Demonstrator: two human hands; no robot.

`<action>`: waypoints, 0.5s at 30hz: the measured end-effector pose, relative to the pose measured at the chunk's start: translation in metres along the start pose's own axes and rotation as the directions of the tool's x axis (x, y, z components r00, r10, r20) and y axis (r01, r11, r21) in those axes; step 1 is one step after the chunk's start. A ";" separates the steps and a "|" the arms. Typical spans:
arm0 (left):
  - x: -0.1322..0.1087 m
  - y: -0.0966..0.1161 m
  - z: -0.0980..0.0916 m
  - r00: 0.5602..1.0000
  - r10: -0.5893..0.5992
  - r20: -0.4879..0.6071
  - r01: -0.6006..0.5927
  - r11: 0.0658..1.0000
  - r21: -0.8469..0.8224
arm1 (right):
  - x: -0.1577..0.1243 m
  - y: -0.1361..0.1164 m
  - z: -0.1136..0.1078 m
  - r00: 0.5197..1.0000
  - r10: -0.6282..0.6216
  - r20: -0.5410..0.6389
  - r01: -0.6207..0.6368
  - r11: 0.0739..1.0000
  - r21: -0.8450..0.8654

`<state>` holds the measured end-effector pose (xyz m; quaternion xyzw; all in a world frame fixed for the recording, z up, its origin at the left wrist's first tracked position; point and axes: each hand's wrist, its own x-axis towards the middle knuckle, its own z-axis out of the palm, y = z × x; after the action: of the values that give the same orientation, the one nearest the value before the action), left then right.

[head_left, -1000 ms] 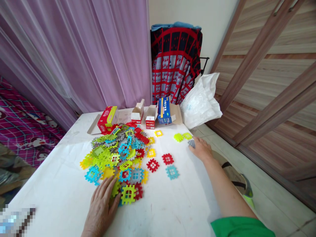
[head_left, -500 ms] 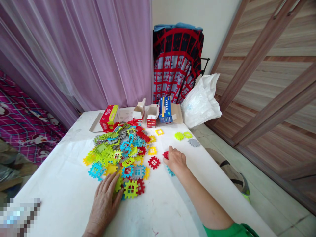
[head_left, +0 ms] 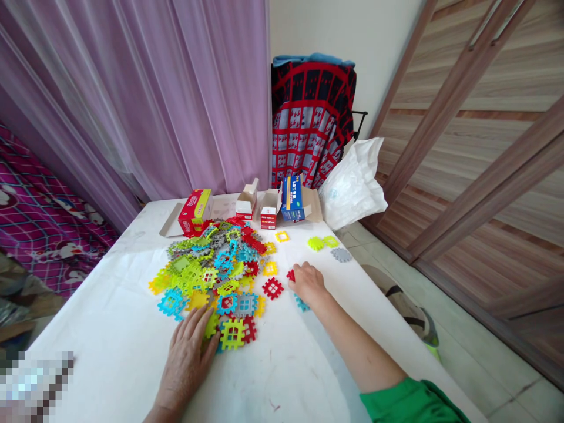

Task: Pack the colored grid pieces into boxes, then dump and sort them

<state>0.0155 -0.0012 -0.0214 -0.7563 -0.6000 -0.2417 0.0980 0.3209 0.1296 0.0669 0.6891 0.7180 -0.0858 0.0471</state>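
My right hand (head_left: 307,284) sits curled at a red plastic tile (head_left: 291,275), with a teal tile (head_left: 302,304) just below it; I can't tell whether it grips. My left hand (head_left: 187,358) lies open against the heap of tiles (head_left: 207,270), well apart from the right, on a white table (head_left: 110,329). The tiles look light and stiff; I'd pinch them by their notched edges.

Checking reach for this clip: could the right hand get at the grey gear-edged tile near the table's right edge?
Probably yes: the right hand rests close to the grey tile, with only white tabletop between them.
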 end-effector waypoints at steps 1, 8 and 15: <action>0.000 0.000 0.000 1.000 0.000 0.001 0.000 1.000 0.003 | 0.001 0.002 0.000 1.000 -0.014 0.003 0.014 1.000 0.003; 0.000 -0.001 0.001 1.000 0.022 -0.014 -0.022 1.000 0.020 | 0.002 0.060 -0.007 0.990 0.121 -0.066 -0.118 0.992 0.048; 0.003 -0.001 0.000 0.999 0.032 -0.027 -0.032 0.999 0.008 | -0.002 0.146 -0.007 0.949 0.306 -0.076 -0.304 0.952 0.031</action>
<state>0.0153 0.0011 -0.0198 -0.7621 -0.5874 -0.2480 0.1126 0.4674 0.1343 0.0658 0.7950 0.6035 -0.0567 0.0247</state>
